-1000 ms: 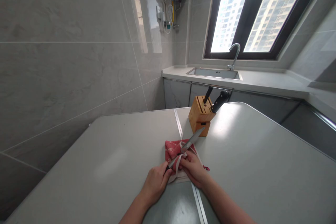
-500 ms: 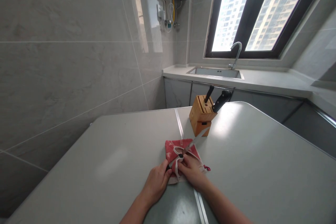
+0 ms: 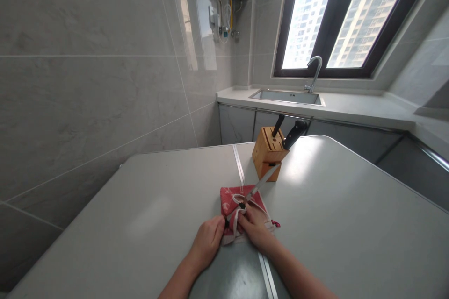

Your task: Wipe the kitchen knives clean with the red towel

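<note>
A knife (image 3: 263,182) slants up and to the right, its bare blade passing in front of the knife block. Around its black handle lies a fold of a red towel (image 3: 231,196) with white trim, the rest of which is spread on the table. My left hand (image 3: 207,238) is closed on the black handle end, left of the cloth. With fingers pinched, my right hand (image 3: 256,226) grips the folded towel around the handle near the blade's base. The fold hides part of the handle.
Behind the towel stands a wooden knife block (image 3: 268,152) with two black-handled knives in it. The pale table (image 3: 168,196) has a metal seam strip. Beyond are a counter with a sink (image 3: 287,96) and a tap (image 3: 316,74); a tiled wall rises at left.
The blade has tilted slightly, its tip now a little lower. My left hand has shifted slightly on the handle end. The right hand stays nearly in place on the towel.
</note>
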`<state>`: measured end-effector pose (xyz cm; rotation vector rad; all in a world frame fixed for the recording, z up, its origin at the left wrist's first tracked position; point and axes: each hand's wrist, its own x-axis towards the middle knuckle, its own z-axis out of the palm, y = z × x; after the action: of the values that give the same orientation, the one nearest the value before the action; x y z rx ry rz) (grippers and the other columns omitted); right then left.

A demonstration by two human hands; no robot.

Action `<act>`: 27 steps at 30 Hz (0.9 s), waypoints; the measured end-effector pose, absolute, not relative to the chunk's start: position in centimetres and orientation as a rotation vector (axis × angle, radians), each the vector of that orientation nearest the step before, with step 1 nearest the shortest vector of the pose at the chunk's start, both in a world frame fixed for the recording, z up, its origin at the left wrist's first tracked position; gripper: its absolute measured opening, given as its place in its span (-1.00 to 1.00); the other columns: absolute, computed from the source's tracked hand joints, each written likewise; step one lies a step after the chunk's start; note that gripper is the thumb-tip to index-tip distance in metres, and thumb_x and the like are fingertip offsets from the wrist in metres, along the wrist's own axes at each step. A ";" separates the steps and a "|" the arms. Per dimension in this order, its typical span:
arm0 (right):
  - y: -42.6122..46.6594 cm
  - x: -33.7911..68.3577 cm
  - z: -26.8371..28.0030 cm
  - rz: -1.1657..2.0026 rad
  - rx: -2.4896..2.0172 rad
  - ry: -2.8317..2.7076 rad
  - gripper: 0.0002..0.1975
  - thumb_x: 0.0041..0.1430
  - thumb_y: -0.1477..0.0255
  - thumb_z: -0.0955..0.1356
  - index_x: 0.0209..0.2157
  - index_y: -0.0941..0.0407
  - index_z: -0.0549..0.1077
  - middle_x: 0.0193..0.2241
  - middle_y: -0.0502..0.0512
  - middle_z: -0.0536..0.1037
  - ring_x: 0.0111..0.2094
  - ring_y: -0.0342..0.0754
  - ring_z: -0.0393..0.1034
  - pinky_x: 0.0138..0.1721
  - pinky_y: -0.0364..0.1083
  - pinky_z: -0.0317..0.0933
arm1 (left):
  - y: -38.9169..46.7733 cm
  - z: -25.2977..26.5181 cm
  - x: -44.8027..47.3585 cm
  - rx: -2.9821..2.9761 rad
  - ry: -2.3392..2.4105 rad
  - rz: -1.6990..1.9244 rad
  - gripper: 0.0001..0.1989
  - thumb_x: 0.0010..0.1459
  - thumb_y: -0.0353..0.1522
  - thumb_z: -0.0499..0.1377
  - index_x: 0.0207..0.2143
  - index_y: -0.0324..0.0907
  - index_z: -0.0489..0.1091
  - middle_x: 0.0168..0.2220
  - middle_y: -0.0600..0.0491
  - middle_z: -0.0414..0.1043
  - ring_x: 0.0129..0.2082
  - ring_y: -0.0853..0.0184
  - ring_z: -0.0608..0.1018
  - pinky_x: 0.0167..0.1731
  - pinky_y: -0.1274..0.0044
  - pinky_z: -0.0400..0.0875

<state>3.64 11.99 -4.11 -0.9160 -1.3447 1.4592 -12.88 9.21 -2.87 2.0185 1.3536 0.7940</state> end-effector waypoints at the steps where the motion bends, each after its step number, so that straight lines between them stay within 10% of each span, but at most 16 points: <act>1: 12.0 3.6 -4.1 1.467 -0.910 -1.337 -0.84 0.05 0.25 0.32 -0.39 0.04 0.33 -0.63 -0.09 0.30 -0.62 -0.17 0.13 -0.55 -0.16 0.04 | 9.2 -2.8 -12.9 2.021 1.343 0.795 -0.60 0.28 -0.23 -0.23 -0.50 -0.18 0.22 -0.49 0.05 0.33 -0.47 0.35 0.37 -0.40 0.57 0.21; 8: 12.0 3.8 -3.6 1.527 -0.843 -1.277 -0.75 0.06 0.24 0.31 -0.20 0.00 0.34 -0.64 -0.11 0.27 -0.63 -0.17 0.13 -0.56 -0.17 0.02 | 9.4 -2.4 -13.0 2.027 1.271 0.827 -0.66 0.24 -0.20 -0.14 -0.48 -0.18 0.21 -0.49 0.08 0.29 -0.47 0.36 0.34 -0.42 0.58 0.19; 27: 11.9 3.7 -3.5 1.550 -0.921 -1.263 -0.72 0.00 0.15 0.33 -0.47 0.09 0.30 -0.67 -0.14 0.25 -0.65 -0.21 0.07 -0.58 -0.19 -0.05 | 9.3 -2.6 -12.9 2.041 1.322 0.825 -0.69 0.07 -0.15 0.10 -0.50 -0.22 0.26 -0.56 0.15 0.16 -0.55 0.42 0.21 -0.53 0.60 0.08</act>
<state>3.67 11.86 -3.52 -0.9214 -1.2630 1.5497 -12.88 9.28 -2.58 2.0409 1.3219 0.8247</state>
